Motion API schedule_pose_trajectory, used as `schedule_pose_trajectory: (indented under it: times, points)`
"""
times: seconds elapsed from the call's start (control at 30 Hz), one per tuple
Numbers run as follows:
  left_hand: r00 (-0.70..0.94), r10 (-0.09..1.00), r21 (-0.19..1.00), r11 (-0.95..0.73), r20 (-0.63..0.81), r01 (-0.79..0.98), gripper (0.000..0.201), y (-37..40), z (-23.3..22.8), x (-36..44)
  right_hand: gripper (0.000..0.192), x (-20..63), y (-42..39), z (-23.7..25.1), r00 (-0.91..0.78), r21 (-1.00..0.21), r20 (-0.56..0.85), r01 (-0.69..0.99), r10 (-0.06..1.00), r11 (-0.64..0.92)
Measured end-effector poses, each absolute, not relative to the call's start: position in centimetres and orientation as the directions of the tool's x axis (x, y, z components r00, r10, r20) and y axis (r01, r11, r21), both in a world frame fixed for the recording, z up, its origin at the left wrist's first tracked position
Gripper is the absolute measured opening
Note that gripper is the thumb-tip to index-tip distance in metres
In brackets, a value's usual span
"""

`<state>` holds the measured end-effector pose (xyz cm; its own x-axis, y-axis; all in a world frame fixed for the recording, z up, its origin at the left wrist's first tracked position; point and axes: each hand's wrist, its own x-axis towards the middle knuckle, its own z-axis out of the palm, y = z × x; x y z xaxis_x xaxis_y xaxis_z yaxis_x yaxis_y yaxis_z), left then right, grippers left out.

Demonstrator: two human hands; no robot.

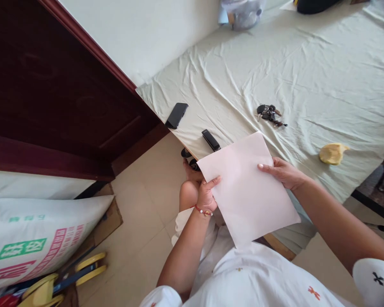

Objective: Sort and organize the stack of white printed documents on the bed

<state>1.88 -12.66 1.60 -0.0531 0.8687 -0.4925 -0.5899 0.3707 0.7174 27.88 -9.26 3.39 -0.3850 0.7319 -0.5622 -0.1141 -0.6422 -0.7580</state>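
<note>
Here both hands — left hand, right hand — pinch the pink paper sheet by its side edges, long axis tilted, top corner toward the bed's near edge.

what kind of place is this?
Most likely a bedroom in a home: a bed under a wrinkled pale sheet, a phone and keys lying on it, a dark wooden door. Both hands hold a sheet of paper.

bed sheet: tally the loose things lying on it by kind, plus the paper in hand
phone: 1
black stapler-like bar: 1
key bunch: 1
yellow lump: 1
paper, held by the left hand and right hand: 1
total: 5
The bag and dark thing at the sheet's far edge are cut off and left out.
</note>
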Motion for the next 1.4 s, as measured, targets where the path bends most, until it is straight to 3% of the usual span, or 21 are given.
schedule_pose_trajectory:
  times: [0.47, 0.73, 0.83, 1.0, 1.13, 1.4]
  points:
    - [-0.096, 0.823, 0.648, 0.363, -0.56, -0.67, 0.057, -13.0, 0.8, 1.9, 0.043, 27.9, -9.0, 3.9, -0.473, -0.72, -0.599, -0.033, 0.646, -0.693]
    - [-0.101, 0.839, 0.717, 0.388, -0.535, -0.579, 0.045, -11.8, 0.7, 1.9, 0.039, 28.3, -8.7, 3.2, -0.322, -0.755, -0.626, 0.019, 0.711, -0.656]
    - [-0.188, 0.853, 0.798, 0.346, -0.487, -0.494, 0.037, -10.5, 0.8, 1.1, 0.037, 28.9, -8.1, 3.1, -0.259, -0.749, -0.647, 0.042, 0.717, -0.661]
    - [-0.261, 0.868, 0.905, 0.386, -0.423, -0.18, 0.03, -7.6, 1.3, 0.0, 0.035, 30.4, -6.1, 3.4, -0.196, -0.709, -0.701, 0.088, 0.686, -0.7]
    - [-0.293, 0.858, 0.893, 0.449, -0.422, 0.03, 0.028, -5.5, 1.1, 0.1, 0.037, 30.8, -4.6, 3.1, -0.194, -0.702, -0.71, 0.12, 0.677, -0.702]
    - [-0.298, 0.837, 0.832, 0.522, -0.459, 0.187, 0.027, -2.0, 0.8, 0.3, 0.029, 30.8, -2.2, 2.9, -0.168, -0.705, -0.707, 0.08, 0.687, -0.705]
